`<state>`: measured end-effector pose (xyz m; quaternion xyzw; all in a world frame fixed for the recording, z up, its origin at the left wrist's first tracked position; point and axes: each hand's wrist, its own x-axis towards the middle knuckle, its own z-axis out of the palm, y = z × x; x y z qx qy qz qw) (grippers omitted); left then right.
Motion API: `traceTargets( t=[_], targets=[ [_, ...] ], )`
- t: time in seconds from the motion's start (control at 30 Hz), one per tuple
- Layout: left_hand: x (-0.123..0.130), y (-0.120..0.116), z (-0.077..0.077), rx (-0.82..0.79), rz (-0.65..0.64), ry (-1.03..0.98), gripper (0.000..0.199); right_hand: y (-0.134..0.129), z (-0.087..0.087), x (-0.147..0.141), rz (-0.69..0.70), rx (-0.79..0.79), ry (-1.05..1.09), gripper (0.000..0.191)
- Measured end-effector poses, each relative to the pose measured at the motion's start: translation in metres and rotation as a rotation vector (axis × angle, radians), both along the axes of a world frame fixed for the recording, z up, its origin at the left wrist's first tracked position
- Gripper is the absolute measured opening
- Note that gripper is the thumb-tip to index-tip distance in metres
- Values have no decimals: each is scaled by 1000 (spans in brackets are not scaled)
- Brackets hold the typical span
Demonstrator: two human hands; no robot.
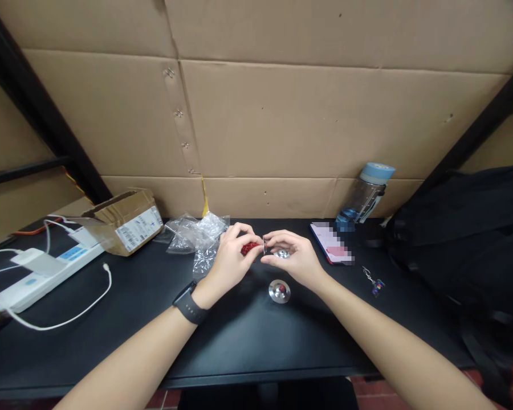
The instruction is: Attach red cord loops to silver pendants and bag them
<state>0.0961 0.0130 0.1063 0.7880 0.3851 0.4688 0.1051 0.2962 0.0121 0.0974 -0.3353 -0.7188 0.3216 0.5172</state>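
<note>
Two bare forearms (128,356) stretch in from the near edge over a black table (222,347), a dark watch (190,302) strapped round the left wrist. They lead to the hands, which meet near the middle of the table. The left hand (233,253) has its thumb and forefinger pinched together, with a bright red item (248,248) gripped in the fingers. The right hand (297,256) faces it, thumb and fingers curved with a gap between them, their tips beside a thin upright piece (264,245) at the left fingertips. That piece is slim and seen edge-on, so I cannot fairly tell what it is or whether the right fingers grip it.

Under the right hand shows a shiny metal part (282,254), partly covered by the fingers. Nearer the camera lies a round metal disc (275,295) with a small red spot at its middle.

Left of the hands are crumpled clear plastic bags (188,236), then an open cardboard box (132,228) and a white power strip (29,285) with cables. To the right lie a phone (329,242) and a keychain (374,283); behind them is a blue-lidded bottle (367,191), and a black backpack (465,228) fills the far right.
</note>
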Motion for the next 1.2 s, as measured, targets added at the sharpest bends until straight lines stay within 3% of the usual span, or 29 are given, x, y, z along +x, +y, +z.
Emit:
traceTargets(
  t=[0.17, 0.27, 0.47, 0.77, 1.2],
  targets=[
    [-1, 1, 2, -1, 7, -35, 7, -2, 13, 5, 57, -50, -2, 19],
    [-1, -1, 3, 10, 9, -42, 7, -4, 17, 6, 94, -80, 23, 22],
    [0, -2, 0, 27, 20, -7, 7, 1, 8, 3, 60, -99, 52, 14],
    [3, -2, -5, 17, 6, 21, 11, -1, 9, 3, -53, -19, -118, 7],
    [4, -2, -6, 11, -74, 11, 8, 4, 6, 4, 89, -185, 53, 4]
  ],
)
